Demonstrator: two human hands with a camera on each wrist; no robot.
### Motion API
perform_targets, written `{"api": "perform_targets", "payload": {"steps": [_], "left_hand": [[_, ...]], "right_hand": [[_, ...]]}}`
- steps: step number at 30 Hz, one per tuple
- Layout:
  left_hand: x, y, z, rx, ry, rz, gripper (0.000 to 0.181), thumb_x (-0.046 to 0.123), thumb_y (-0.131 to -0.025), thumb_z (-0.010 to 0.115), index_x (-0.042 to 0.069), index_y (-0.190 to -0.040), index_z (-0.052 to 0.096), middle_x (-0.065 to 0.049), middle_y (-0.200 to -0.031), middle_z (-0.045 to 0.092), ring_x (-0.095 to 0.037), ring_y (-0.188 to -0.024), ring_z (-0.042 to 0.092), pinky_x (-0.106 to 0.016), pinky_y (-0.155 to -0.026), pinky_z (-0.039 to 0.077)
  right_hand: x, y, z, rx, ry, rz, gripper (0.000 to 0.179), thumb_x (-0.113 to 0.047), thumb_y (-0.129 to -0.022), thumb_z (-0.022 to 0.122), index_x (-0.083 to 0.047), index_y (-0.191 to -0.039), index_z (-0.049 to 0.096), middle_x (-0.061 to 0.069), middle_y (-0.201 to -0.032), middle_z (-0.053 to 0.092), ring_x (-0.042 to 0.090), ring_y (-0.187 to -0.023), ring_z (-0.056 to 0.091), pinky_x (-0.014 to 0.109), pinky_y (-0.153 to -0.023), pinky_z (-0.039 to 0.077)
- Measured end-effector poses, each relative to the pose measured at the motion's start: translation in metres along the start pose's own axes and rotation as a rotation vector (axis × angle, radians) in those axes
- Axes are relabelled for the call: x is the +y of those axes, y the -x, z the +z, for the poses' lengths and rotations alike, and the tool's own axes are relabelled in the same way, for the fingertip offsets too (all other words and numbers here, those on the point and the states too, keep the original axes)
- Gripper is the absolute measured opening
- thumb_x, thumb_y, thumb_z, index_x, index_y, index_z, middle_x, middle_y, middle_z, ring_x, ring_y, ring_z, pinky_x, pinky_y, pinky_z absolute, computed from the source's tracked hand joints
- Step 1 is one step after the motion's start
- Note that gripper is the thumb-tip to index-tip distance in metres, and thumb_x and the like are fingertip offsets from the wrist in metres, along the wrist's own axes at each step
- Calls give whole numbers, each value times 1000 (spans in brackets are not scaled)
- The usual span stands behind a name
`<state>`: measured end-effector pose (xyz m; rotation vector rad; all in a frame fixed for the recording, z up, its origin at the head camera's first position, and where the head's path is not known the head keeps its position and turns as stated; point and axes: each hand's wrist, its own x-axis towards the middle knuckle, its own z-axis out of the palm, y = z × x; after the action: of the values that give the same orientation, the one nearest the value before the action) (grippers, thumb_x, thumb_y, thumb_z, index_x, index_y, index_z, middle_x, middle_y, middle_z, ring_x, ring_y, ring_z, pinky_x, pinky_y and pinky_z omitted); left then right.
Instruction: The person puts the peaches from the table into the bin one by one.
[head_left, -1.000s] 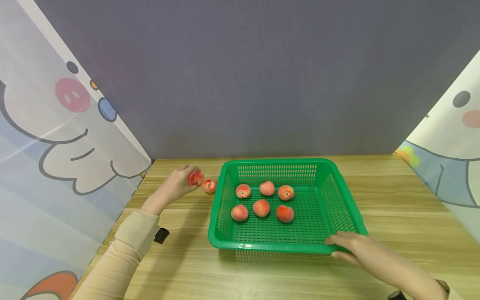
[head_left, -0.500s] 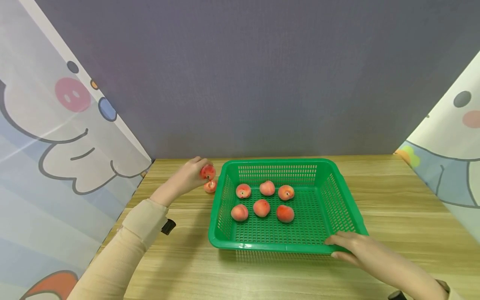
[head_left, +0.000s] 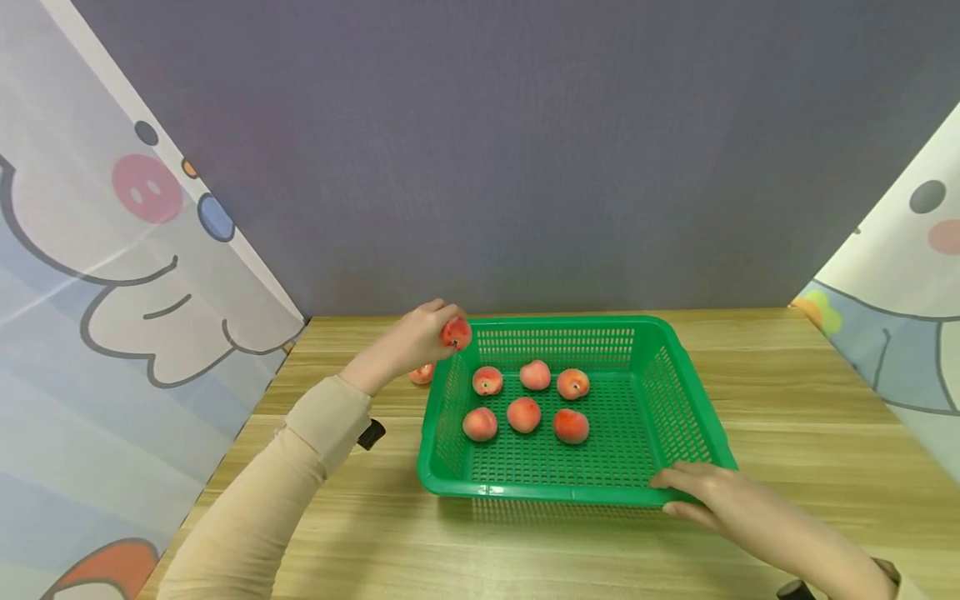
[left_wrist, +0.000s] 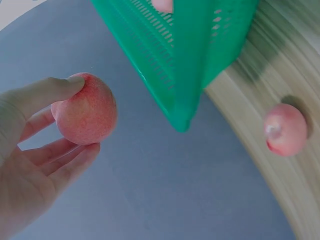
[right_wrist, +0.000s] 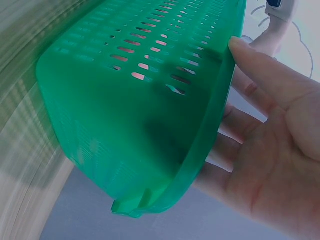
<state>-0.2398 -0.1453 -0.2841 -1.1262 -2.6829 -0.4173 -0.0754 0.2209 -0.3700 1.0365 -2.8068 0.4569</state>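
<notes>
My left hand [head_left: 417,337] pinches a red peach [head_left: 456,333] between thumb and fingertips, over the back left corner of a green plastic basket [head_left: 540,494]. In the left wrist view, the thumb presses the top of this peach [left_wrist: 87,112] and the fingers support it from below. Several peaches [head_left: 523,415] lie in two rows on the basket's slotted floor, toward its left side. At the front right corner, my right hand [head_left: 716,493] grips the basket rim, with the thumb outside and the fingers reaching over to the inner side.
One more peach [head_left: 422,375] rests on the wooden table [head_left: 360,533] just left of the basket, partly hidden by the left hand. A grey panel [head_left: 525,167] rises behind the table, and cartoon-printed sheets [head_left: 90,350] flank both sides.
The left hand has carried its peach rightward and slightly away, from beside the table peach to over the basket's corner. The right hand and the basket stay in place.
</notes>
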Motion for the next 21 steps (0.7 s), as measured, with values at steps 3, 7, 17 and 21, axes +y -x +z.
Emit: {"api": "perform_targets", "payload": {"steps": [3,7,17,21], "left_hand": [[5,-8,1,-2,-7,25,32,5,-72,70,2,-101,58,-11,-89,57,-22,-79,55,-31,-65,47],[12,-17,2,-6,-6,43,31,6,-72,69,3,-101,59,-10,-90,57,-22,-80,55,-31,-65,47],[29,-35,8,-76,27,26,32,6,-74,68,5,-104,58,-9,-93,56,-19,-81,54,-27,-66,46],[36,-42,11,-96,33,27,32,6,-74,68,5,-104,57,-9,-92,55,-20,-80,54,-28,-66,46]], "right_hand": [[0,0,0,6,4,-10,19,-27,-81,62,-22,-99,60,-2,-96,61,31,-88,59,43,-69,48],[0,-1,0,15,14,-22,20,-26,-80,63,-22,-99,60,-4,-95,61,26,-85,59,41,-67,48],[-1,0,0,-5,14,19,20,-29,-80,62,-21,-99,61,2,-97,62,34,-88,58,45,-69,47],[-1,0,0,14,24,-8,20,-28,-80,62,-21,-99,60,-2,-95,61,27,-86,59,40,-67,49]]}}
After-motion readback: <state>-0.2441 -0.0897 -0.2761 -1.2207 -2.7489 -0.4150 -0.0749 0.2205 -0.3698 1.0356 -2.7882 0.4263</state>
